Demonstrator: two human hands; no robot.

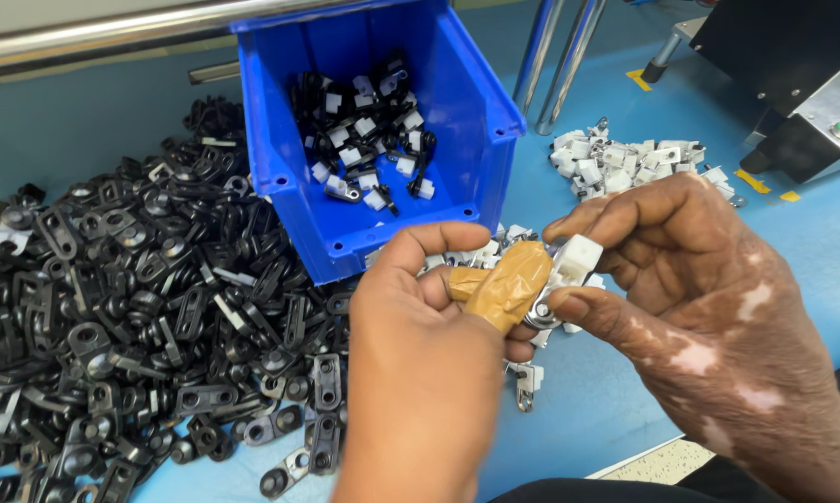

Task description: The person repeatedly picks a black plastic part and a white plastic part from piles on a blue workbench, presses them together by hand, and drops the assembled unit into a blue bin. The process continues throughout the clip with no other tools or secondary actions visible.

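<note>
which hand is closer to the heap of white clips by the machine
Right. The right hand lies just below the heap of small white plastic clips, nearly touching it; the left hand sits farther left, in front of the blue plastic bin.

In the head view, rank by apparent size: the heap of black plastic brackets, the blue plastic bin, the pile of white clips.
1. Heap of black plastic brackets, though it lies nearer the camera.
2. Blue plastic bin.
3. Pile of white clips, clearly smallest.

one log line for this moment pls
left hand taped fingertip on small part | right hand pinching white clip | blue bin part-filled | black parts pile at left
</note>
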